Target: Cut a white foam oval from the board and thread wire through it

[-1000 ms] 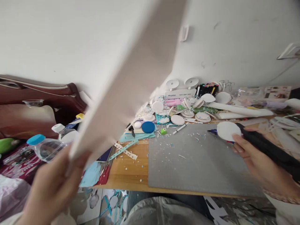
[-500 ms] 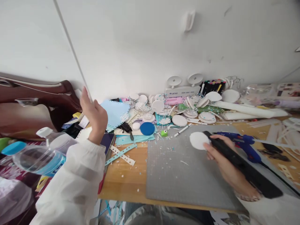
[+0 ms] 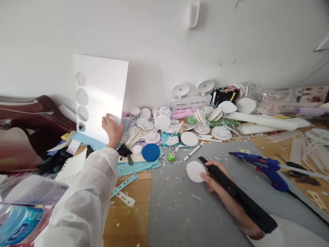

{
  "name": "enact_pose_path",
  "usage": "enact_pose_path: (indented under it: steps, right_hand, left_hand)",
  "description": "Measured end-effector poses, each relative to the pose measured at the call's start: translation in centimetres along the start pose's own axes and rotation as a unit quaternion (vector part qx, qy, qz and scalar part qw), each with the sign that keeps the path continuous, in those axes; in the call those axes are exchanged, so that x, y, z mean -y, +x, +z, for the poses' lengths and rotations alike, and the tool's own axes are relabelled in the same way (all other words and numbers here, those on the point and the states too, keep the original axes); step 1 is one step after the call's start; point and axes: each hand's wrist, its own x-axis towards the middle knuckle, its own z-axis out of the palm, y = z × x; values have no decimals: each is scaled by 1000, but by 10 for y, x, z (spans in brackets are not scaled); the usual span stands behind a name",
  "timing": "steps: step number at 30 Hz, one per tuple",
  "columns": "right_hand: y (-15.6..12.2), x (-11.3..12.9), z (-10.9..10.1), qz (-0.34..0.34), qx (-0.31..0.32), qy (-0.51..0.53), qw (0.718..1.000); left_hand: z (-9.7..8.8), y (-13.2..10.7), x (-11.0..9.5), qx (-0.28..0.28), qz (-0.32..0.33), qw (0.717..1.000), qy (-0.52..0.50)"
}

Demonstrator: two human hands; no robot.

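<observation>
Across the right of the wooden table [image 3: 128, 219] spreads a grey mat [image 3: 174, 209]. Toward the table's back left corner a white board [image 3: 102, 85] stands upright, round holes down its left side; the left hand [image 3: 113, 132] is at its lower right edge, fingers bent over the front face, though I cannot tell whether they grip. White discs [image 3: 189, 138] crowd the table's back edge, hemming in the mat. Above the mat, the right hand [image 3: 213, 178] holds a black cutter [image 3: 239, 195] slanting past the thumb. Near the mat's right edge lies a blue glue gun [image 3: 267, 166]. Thumb and fingers of that right hand pinch the rim of a white disc [image 3: 194, 171], just beside the cutter's tip. A blue disc [image 3: 150, 152] lies left of the mat, a marker [image 3: 194, 151] at its back edge, a small green figure [image 3: 171, 157] by its back left corner.
</observation>
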Motion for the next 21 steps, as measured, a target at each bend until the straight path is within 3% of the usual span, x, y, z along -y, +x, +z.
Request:
enact_pose_path:
  steps: [7, 21]
  right_hand:
    - [1, -5, 1, 12, 7, 12, 1000]
    - [-1, -11, 1, -8, 6, 9, 1000]
  left_hand:
    - [-4, -6, -1, -2, -31, 999, 28]
    - [-39, -18, 10, 47, -27, 998, -31]
